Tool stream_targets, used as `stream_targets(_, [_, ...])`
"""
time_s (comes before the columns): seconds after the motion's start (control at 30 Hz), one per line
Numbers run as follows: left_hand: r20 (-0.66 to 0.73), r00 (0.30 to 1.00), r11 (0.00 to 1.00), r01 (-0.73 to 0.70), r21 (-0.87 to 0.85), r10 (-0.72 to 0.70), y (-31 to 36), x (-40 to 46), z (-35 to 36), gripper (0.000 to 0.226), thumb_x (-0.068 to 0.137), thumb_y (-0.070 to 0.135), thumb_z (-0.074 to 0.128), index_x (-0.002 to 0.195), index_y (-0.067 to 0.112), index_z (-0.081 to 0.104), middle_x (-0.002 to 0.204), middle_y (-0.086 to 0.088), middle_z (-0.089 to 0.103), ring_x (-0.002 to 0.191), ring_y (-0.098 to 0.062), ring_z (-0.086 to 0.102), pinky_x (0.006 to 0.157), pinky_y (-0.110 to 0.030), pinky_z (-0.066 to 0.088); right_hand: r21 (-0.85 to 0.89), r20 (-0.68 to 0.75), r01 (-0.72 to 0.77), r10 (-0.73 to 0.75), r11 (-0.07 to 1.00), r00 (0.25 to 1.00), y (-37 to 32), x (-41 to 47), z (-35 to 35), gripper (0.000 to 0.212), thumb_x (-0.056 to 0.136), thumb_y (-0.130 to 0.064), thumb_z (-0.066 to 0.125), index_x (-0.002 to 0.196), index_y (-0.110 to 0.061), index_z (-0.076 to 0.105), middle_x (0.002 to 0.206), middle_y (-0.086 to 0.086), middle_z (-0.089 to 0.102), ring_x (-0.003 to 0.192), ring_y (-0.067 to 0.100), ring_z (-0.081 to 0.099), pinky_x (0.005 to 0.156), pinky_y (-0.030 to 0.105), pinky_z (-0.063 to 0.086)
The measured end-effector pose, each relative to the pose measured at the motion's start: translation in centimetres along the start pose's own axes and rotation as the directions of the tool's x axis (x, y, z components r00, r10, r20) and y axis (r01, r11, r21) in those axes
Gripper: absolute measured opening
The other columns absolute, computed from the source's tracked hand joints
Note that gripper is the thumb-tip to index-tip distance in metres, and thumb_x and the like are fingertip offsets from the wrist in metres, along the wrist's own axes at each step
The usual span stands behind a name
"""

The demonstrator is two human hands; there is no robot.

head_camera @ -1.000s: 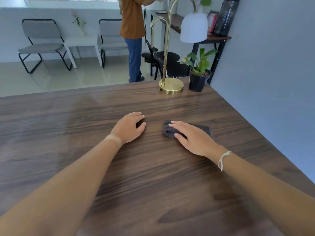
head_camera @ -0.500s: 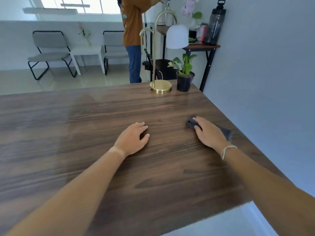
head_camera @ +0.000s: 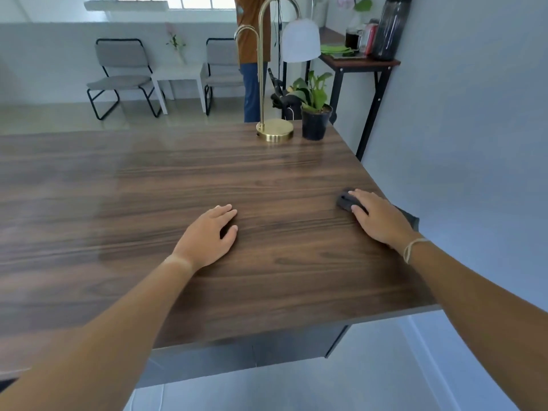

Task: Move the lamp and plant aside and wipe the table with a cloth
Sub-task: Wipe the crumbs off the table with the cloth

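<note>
A dark wood-grain table (head_camera: 178, 188) fills the view, set against a pale blue wall on the right, with chairs and a standing person seen beyond its far edge. The right hand (head_camera: 376, 216) is laid flat, fingers spread, on a dark cloth (head_camera: 345, 201) which is pressed to the tabletop close to the right edge; part of the cloth is seen behind the wrist as well. The left hand (head_camera: 210, 235) is rested palm-down and empty near the middle of the table, fingers loosely extended. The unwiped stretch appears to lie to the left and ahead of the cloth, so the next stroke is probably to be drawn leftward, toward the left hand. The lamp (head_camera: 274, 133) and the potted plant (head_camera: 315, 124) are placed just beside each other at the far right corner, well apart from both hands, the right hand being nearer. Nothing is seen between the cloth and the open tabletop.
</note>
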State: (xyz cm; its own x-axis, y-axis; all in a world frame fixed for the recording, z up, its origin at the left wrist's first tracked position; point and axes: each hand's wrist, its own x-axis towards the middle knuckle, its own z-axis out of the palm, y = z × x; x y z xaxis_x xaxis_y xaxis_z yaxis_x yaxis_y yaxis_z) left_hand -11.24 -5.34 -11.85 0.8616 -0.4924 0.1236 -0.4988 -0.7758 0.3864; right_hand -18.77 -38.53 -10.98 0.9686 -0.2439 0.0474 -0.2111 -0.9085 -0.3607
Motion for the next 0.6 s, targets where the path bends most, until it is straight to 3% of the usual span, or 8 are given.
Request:
stream_targets(0.13, [-0.014, 1.0, 1.0, 0.008, -0.003, -0.008, 0.0, -0.3, -0.1, 0.045, 0.092, 0.026, 0.045, 0.136, 0.014, 0.045, 0.149, -0.001, 0.038, 0.141, -0.016, 0.028, 0.114, -0.023, 0.017, 0.005, 0.001, -0.006, 0.006, 1.0, 1.0, -2.3, 0.3, 1.5, 0.046, 0.098, -0.028, 0.036, 0.143, -0.019, 0.034, 0.153, 0.001, 0.032, 0.141, 0.025, 0.027, 0.115, 0.042, 0.023])
stream_targets(0.37, [0.028, 1.0, 1.0, -0.001, -0.002, 0.001, 0.3, -0.5, -0.6, 0.045, 0.092, 0.026, 0.044, 0.135, 0.013, 0.045, 0.149, -0.002, 0.039, 0.141, -0.017, 0.03, 0.115, -0.025, 0.019, 0.039, 0.081, 0.358, -0.36, 0.933, 0.929, -9.4, -8.4, 3.8, 0.044, 0.097, -0.03, 0.04, 0.141, -0.026, 0.037, 0.152, -0.008, 0.033, 0.141, 0.015, 0.027, 0.114, 0.03, 0.021])
stream_targets(0.5, [0.127, 0.99, 0.995, -0.069, 0.074, 0.06, -0.7, -1.3, -2.2, 0.043, 0.093, 0.024, 0.041, 0.134, 0.012, 0.047, 0.148, -0.003, 0.041, 0.138, -0.016, 0.036, 0.114, -0.026, 0.024, 0.088, 0.141, 0.26, -0.27, 0.962, 0.952, -8.5, -8.8, 2.5, 0.044, 0.097, -0.029, 0.041, 0.141, -0.026, 0.038, 0.151, -0.009, 0.033, 0.141, 0.012, 0.026, 0.115, 0.029, 0.021])
stream_targets(0.6, [0.184, 0.979, 0.989, -0.106, 0.104, 0.085, -2.3, -2.3, -3.7, 0.042, 0.093, 0.024, 0.04, 0.132, 0.013, 0.049, 0.146, -0.004, 0.044, 0.136, -0.017, 0.038, 0.113, -0.027, 0.026, 0.084, 0.071, 0.07, -0.077, 0.994, 0.995, -8.4, -6.8, 2.5, 0.044, 0.098, -0.028, 0.04, 0.141, -0.023, 0.037, 0.153, -0.003, 0.033, 0.141, 0.016, 0.027, 0.116, 0.033, 0.022])
